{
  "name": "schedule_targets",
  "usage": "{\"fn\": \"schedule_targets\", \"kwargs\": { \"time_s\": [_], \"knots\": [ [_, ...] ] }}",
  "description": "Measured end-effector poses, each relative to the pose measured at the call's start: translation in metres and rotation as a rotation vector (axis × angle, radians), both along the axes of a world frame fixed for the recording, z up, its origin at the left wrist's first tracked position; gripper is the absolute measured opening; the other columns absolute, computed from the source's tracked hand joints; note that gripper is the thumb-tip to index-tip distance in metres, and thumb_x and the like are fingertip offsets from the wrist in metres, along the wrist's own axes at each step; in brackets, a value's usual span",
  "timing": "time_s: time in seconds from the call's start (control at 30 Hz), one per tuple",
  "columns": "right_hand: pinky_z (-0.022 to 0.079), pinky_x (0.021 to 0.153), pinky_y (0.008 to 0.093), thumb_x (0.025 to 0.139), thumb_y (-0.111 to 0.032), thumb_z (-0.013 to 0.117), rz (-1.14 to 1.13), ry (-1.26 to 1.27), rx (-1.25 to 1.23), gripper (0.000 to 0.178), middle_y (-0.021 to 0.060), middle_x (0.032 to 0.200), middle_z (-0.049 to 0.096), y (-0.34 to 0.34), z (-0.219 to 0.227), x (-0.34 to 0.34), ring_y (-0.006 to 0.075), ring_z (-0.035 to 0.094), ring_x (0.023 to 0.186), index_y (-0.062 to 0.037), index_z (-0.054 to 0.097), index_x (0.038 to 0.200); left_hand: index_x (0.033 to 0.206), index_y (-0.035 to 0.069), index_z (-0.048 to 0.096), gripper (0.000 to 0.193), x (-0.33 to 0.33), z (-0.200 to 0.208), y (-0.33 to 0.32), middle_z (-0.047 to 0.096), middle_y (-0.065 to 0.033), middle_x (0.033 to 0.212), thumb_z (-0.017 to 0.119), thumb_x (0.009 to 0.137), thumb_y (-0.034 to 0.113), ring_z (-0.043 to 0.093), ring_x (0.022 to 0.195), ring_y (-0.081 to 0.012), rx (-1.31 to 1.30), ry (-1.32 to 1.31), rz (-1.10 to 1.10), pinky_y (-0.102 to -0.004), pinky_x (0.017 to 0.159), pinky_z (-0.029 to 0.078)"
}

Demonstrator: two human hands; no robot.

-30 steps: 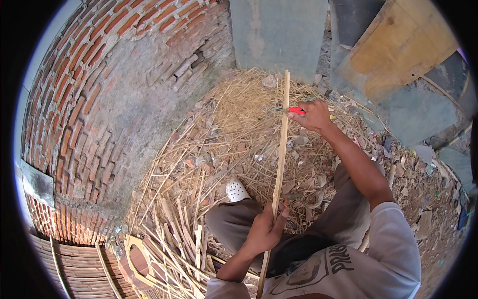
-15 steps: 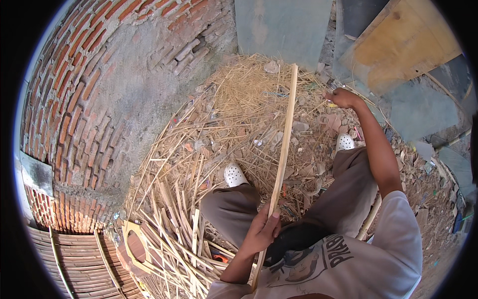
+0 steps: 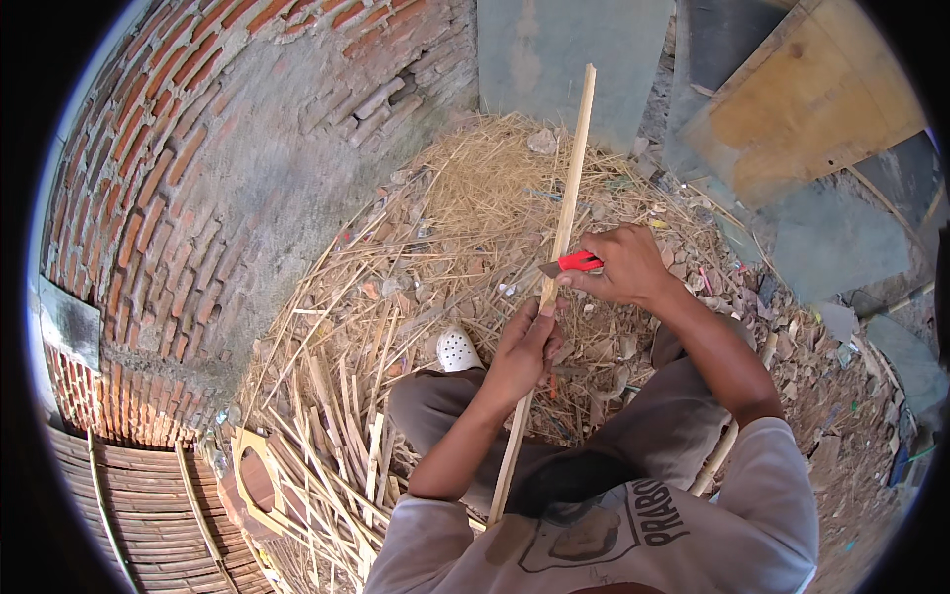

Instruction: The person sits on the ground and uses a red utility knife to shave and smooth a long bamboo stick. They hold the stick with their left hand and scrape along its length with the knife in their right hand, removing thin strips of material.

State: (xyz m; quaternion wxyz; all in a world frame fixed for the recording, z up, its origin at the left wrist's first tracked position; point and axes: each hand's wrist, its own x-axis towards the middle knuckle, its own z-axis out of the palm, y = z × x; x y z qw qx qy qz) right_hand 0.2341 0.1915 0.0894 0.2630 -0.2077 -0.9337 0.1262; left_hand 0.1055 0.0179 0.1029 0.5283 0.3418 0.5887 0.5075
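A long, pale wooden strip [image 3: 573, 188], perhaps split bamboo, slants from my lap up toward the wall. Near its middle my left hand [image 3: 528, 346] is closed around it. Just above that grip, my right hand [image 3: 625, 265] holds a red-handled utility knife [image 3: 577, 261]. The knife's blade points left and lies across the strip; whether it cuts in cannot be made out. Parts of the strip are hidden behind my left fingers.
Many loose strips [image 3: 327, 436] lie in a heap at lower left, beside a yellowish frame with a cutout [image 3: 247, 485]. Straw and shavings [image 3: 485, 188] cover the ground ahead. A brick wall [image 3: 148, 218] rises at left; grey panels [image 3: 564, 69] and a tan board [image 3: 816, 89] lean at the back.
My right hand has come in from the far right to the strip, and the red knife now shows in it. My left hand is higher, and the strip reaches farther up.
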Motion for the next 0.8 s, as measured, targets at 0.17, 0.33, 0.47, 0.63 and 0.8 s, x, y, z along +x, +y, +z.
{"fn": "schedule_targets", "kwargs": {
  "time_s": [0.17, 0.33, 0.47, 0.63, 0.8],
  "knots": [
    [0.046, 0.055, 0.0418, 0.075, -0.065, 0.065, 0.018, -0.006, 0.022, 0.058, 0.0101, 0.056, 0.059, -0.004, -0.001, -0.001, 0.0319, 0.059, 0.051, -0.0087, 0.06, 0.064, 0.119, 0.004, 0.052, 0.034, 0.003, -0.001, 0.002, 0.041, 0.0013, 0.065, 0.039, 0.104, 0.032, 0.037, 0.049, -0.0068, 0.037, 0.068, 0.039, -0.0215, 0.043, 0.032],
    [0.046, 0.055, 0.0409, 0.073, -0.068, 0.065, -0.002, 0.09, 0.131, 0.06, 0.0093, 0.053, 0.056, 0.012, -0.013, -0.011, 0.0309, 0.058, 0.05, -0.0092, 0.057, 0.06, 0.116, 0.003, 0.052, 0.025, 0.004, -0.01, -0.008, 0.048, -0.0003, 0.075, 0.048, 0.102, 0.023, 0.043, 0.068, -0.0079, 0.142, 0.323, 0.065, -0.0256, 0.062, 0.038],
    [0.047, 0.054, 0.0407, 0.074, -0.071, 0.061, -0.081, 0.068, 0.11, 0.063, 0.0093, 0.051, 0.056, 0.017, -0.023, -0.022, 0.0303, 0.059, 0.049, -0.0091, 0.061, 0.061, 0.119, 0.002, 0.05, 0.027, 0.0, -0.017, -0.015, 0.051, -0.0017, 0.079, 0.049, 0.101, 0.022, 0.046, 0.069, -0.009, 0.124, 0.33, 0.076, -0.0267, 0.064, 0.041],
    [0.049, 0.052, 0.0404, 0.075, -0.074, 0.058, -0.239, -0.03, 0.044, 0.066, 0.0088, 0.052, 0.059, 0.04, -0.023, -0.027, 0.0292, 0.063, 0.051, -0.01, 0.068, 0.065, 0.12, 0.003, 0.05, 0.027, 0.001, -0.01, -0.029, 0.052, -0.0025, 0.08, 0.05, 0.101, 0.022, 0.049, 0.065, -0.0073, 0.029, 0.18, 0.057, -0.0252, 0.058, 0.042],
    [0.047, 0.054, 0.0415, 0.076, -0.069, 0.062, -0.012, 0.038, 0.044, 0.061, 0.0099, 0.053, 0.057, 0.004, -0.021, -0.026, 0.0319, 0.058, 0.05, -0.0093, 0.062, 0.062, 0.122, 0.003, 0.049, 0.03, 0.003, -0.011, -0.04, 0.052, -0.0012, 0.074, 0.052, 0.1, 0.023, 0.05, 0.061, -0.0072, 0.108, 0.3, 0.086, -0.0248, 0.055, 0.042]
  ]
}}
